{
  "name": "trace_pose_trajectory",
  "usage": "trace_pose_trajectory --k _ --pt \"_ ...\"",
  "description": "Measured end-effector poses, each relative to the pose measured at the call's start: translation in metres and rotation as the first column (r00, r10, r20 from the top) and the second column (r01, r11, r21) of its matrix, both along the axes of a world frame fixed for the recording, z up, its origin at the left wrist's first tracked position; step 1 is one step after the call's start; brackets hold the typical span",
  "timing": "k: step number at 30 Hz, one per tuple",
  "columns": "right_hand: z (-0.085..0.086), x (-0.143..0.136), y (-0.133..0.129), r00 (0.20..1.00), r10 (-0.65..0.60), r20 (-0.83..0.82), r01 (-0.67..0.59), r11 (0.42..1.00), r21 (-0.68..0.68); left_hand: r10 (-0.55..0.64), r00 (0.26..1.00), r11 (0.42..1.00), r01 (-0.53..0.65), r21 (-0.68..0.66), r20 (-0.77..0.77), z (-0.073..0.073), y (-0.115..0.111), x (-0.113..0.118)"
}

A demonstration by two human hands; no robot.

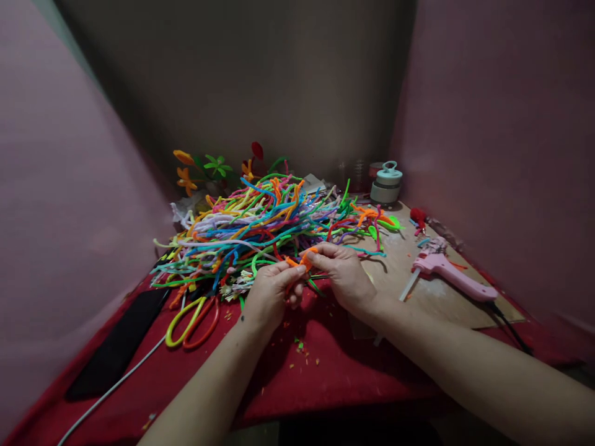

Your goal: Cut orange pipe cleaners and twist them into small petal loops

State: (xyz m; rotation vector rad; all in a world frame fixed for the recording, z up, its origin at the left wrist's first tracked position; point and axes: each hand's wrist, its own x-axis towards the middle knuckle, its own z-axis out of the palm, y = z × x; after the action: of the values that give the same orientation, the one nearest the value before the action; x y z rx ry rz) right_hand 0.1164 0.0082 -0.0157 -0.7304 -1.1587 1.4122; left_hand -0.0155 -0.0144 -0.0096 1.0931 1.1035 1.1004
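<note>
Between my two hands is an orange pipe cleaner (307, 259), bent into a small shape whose full form my fingers hide. My left hand (274, 288) pinches its lower left part, fingers curled. From the right, my right hand (341, 272) grips the upper part between thumb and forefinger. Both hands are above the red tablecloth (325, 365), just in front of a big heap of multicoloured pipe cleaners (242, 229). A bundle of cut pale ends (236, 284) pokes out beside my left hand.
Scissors with yellow and red handles (193, 325) lie at left, near a black phone-like slab (121, 344) and a white cable (111, 389). On a board (390, 266) at right rests a pink glue gun (458, 275). A lidded jar (387, 184) and pipe-cleaner flowers (186, 179) stand behind.
</note>
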Motion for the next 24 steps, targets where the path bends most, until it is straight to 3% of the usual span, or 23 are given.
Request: trace_pose_trajectory --k 4,13,16,19,24 --pt "0.0014 0.0007 0.0003 0.997 -0.031 0.077 0.028 0.999 0.037 0.027 0.998 0.999 -0.026 0.027 -0.063 0.0007 -0.0022 0.0004" --pt "0.0075 0.0014 0.0015 0.999 -0.033 0.033 0.035 0.999 -0.034 -0.020 0.999 0.999 0.021 0.036 -0.042 0.0009 -0.0033 -0.0008" --pt "0.0057 0.0004 0.0030 0.999 -0.035 0.040 0.037 0.998 -0.041 0.021 1.000 0.998 -0.022 0.064 0.017 0.0004 -0.0021 -0.0022" --pt "0.0035 -0.0007 0.0023 0.999 0.035 0.010 -0.034 0.996 -0.080 0.084 0.995 0.995 -0.087 0.057 0.052 -0.0020 0.0000 -0.0031" --pt "-0.0001 -0.0013 -0.0001 0.986 0.169 0.017 -0.164 0.976 -0.145 0.077 0.994 0.992 -0.083 0.092 0.072 -0.0059 0.0018 -0.0058"
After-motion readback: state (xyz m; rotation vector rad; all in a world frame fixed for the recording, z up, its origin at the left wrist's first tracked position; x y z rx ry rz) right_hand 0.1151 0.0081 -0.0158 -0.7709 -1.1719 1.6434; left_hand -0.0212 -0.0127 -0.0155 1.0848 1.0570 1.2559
